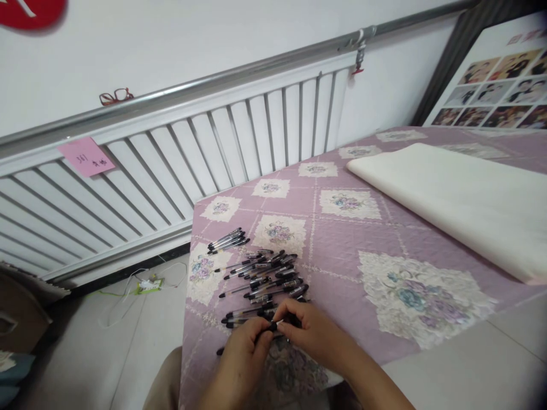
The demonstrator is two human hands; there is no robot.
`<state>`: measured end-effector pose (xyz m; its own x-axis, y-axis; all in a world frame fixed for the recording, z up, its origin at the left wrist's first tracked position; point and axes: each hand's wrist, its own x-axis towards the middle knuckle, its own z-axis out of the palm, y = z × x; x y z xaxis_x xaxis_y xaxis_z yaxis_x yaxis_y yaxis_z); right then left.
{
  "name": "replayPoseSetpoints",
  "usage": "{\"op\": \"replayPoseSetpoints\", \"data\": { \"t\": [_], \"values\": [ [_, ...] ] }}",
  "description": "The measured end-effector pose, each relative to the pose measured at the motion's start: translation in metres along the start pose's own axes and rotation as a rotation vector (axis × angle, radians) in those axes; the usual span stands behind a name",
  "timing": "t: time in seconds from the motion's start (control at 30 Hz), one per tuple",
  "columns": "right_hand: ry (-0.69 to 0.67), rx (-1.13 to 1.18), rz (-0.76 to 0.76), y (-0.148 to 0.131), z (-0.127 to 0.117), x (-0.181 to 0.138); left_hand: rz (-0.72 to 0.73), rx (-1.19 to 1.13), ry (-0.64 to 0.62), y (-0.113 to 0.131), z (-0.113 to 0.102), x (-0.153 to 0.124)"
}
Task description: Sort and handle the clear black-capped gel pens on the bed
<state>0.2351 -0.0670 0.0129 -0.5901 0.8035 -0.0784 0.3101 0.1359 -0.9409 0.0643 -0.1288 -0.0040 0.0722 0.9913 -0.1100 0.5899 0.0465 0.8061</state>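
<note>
A heap of several clear ballpoint pens with black caps (265,279) lies on the purple flowered cloth (333,239) near its front left corner. A smaller bunch of capped pens (228,240) sits apart, just behind the heap. My left hand (243,353) and my right hand (314,333) meet at the near edge of the heap. Both are closed in a pinch on one pen (273,326), the left fingers at its black cap, the right fingers on its barrel.
A white folded sheet or pad (461,199) lies across the right of the cloth. A white slatted radiator (171,165) runs along the wall behind. A green gadget with cables (147,285) lies on the floor at left. A photo board (496,91) leans at back right.
</note>
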Motion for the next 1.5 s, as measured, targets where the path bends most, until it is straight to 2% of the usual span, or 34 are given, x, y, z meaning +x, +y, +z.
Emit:
{"op": "replayPoseSetpoints", "data": {
  "t": [0.27, 0.4, 0.53, 0.73, 0.9, 1.17, 1.5],
  "values": [
    [0.036, 0.068, 0.002, 0.006, 0.003, 0.002, -0.012, -0.059, -0.022, 0.002, -0.003, -0.001],
    [0.027, -0.025, 0.049, 0.011, 0.005, 0.004, 0.011, 0.012, -0.004, 0.002, -0.004, 0.001],
    [0.041, -0.086, 0.023, 0.007, 0.004, 0.004, 0.015, 0.059, 0.005, 0.002, -0.004, 0.001],
    [0.029, 0.035, -0.014, 0.002, -0.003, 0.0, -0.022, -0.001, -0.039, 0.002, -0.004, -0.001],
    [0.083, 0.049, 0.01, 0.007, -0.003, -0.001, -0.026, -0.112, -0.054, -0.002, -0.002, 0.0],
    [-0.003, -0.013, 0.007, 0.004, 0.006, 0.001, -0.086, -0.207, -0.02, 0.001, 0.005, -0.002],
    [0.005, -0.064, -0.09, 0.005, 0.007, 0.0, -0.104, -0.185, -0.007, 0.01, 0.006, -0.003]
  ]
}}
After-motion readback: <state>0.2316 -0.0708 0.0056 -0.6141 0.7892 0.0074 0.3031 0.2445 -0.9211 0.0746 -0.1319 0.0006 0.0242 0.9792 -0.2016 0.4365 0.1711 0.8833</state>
